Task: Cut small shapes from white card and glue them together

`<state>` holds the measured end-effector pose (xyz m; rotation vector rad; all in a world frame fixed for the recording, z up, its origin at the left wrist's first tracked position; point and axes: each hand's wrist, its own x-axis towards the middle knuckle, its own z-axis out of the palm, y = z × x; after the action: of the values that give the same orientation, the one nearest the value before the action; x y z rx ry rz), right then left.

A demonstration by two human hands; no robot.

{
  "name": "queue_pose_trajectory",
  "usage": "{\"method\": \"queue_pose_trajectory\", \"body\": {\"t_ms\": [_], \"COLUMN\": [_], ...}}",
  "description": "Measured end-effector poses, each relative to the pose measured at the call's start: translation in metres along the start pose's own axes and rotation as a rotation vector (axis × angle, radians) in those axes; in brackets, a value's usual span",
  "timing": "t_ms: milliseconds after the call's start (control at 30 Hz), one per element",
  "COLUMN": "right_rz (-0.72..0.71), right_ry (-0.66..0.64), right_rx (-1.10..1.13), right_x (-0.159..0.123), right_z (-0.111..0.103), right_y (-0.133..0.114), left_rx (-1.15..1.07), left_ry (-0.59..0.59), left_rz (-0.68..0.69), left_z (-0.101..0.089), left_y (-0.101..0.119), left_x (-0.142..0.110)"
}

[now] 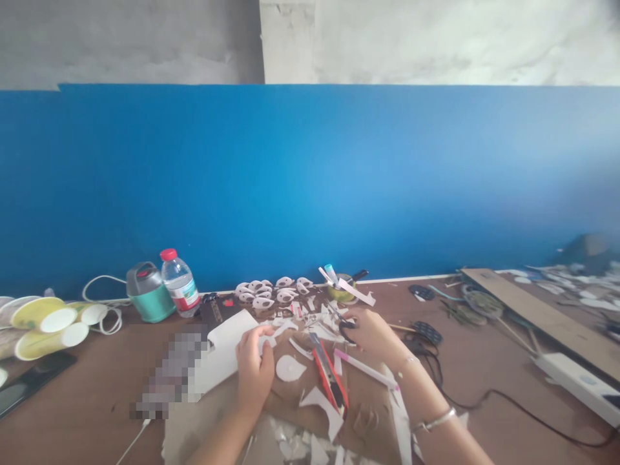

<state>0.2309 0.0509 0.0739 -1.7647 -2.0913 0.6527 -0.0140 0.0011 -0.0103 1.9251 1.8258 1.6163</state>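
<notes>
My left hand (255, 361) is closed, with a small piece of white paper (268, 340) between thumb and fingers. Beside it lies a larger white paper sheet (220, 358). In my right hand (372, 332) are scissors (347, 328) with dark handles, their blades pointing away to the upper left over paper scraps. Between my hands lie a white teardrop-shaped cutout (290, 368), a red utility knife (329, 378) and a white pen with pink ends (367, 369). Curved paper offcuts (323, 408) are scattered around the knife.
Several white ring-like cutouts (261, 302) sit at the back by the blue partition (290, 194). A water bottle (180, 284), a teal container (151, 300) and paper cups (48, 323) stand left. A power strip (581, 387), black cable (513, 403) and long board (537, 316) lie right.
</notes>
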Motion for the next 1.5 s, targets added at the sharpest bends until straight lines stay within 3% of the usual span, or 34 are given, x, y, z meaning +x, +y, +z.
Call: {"method": "queue_pose_trajectory", "body": {"t_ms": [833,1233,1367,1500], "right_rz": [-0.029,-0.067,-0.083,-0.079], "right_ry": [0.025,0.021,0.021,0.025], "right_rx": [-0.067,-0.055,-0.060,-0.033], "right_x": [0.000,0.003,0.003,0.004], "right_z": [0.004,0.007,0.007,0.008], "right_y": [-0.001,0.000,-0.001,0.002], "left_rx": [0.016,-0.052,-0.206,-0.331], "left_ry": [-0.072,-0.087,-0.178,-0.376], "left_rz": [0.048,0.020,-0.107,-0.249], "left_z": [0.001,-0.003,-0.008,-0.015], "left_y": [0.001,0.012,0.029,0.048], "left_x": [-0.003,-0.001,0.006,0.016]}}
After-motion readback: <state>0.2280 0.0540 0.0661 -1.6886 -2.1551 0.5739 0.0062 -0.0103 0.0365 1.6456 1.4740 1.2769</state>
